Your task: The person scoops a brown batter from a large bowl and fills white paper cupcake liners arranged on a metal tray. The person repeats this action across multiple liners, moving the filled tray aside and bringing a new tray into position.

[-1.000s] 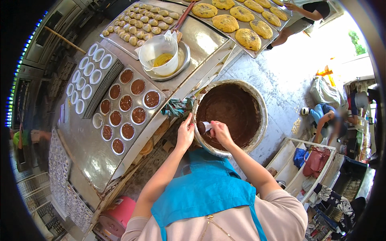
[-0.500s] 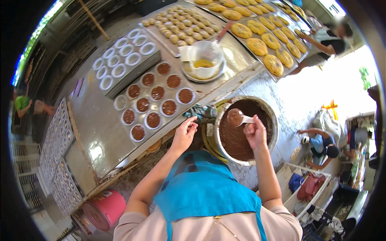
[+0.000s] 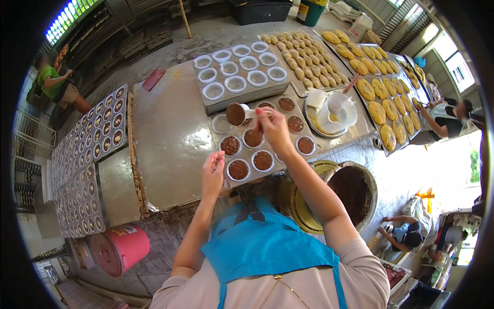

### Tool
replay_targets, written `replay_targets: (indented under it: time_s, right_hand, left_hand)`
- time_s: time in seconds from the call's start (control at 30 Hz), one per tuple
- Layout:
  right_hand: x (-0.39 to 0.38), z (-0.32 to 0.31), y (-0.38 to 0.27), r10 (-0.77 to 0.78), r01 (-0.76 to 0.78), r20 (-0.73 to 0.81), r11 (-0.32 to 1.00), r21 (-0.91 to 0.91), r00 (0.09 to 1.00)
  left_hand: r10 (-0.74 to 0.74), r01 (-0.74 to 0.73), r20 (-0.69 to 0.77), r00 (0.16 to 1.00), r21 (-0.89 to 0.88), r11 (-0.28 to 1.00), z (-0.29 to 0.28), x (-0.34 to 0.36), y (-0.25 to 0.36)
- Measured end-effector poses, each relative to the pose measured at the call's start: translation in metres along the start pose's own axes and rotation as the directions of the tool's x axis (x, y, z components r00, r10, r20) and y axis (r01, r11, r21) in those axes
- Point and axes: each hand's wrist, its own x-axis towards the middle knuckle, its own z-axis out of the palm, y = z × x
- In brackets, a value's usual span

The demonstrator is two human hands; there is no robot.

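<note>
My right hand grips the handle of a white scoop filled with brown batter. The scoop hangs over the back left of a muffin tin, close to an unfilled paper liner. Other liners in that tin hold brown batter, such as the front left cup; my right hand and forearm cover part of the tin. My left hand is at the tin's front left corner, fingers loosely bent and apart, holding nothing. To the right of the table stands a large pot of brown batter.
Behind the tin sits a stack of tins with empty white liners. A clear pitcher rests on a plate to the right. Trays of dough balls and flat yellow pastries lie beyond. A pink bucket stands left; co-workers are around.
My right hand has lifted the scoop from the pot and carried it left over the muffin tin. My left hand has moved to the tin's front left corner. The view has turned left.
</note>
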Motion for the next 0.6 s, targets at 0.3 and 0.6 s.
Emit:
replay_targets:
  time_s: [0.3,0.6]
  right_hand:
    - [0.027,0.054,0.034,-0.345,0.504,0.367,0.589,-0.631,0.864]
    - [0.015,0.065,-0.002,-0.445,0.574,0.382,0.467,-0.673,0.81]
  left_hand:
    - [-0.356,0.377,0.14,0.924,-0.167,0.911,-0.035,0.022,-0.019]
    - [-0.348,0.386,0.243,0.905,-0.129,0.913,-0.04,0.034,-0.01]
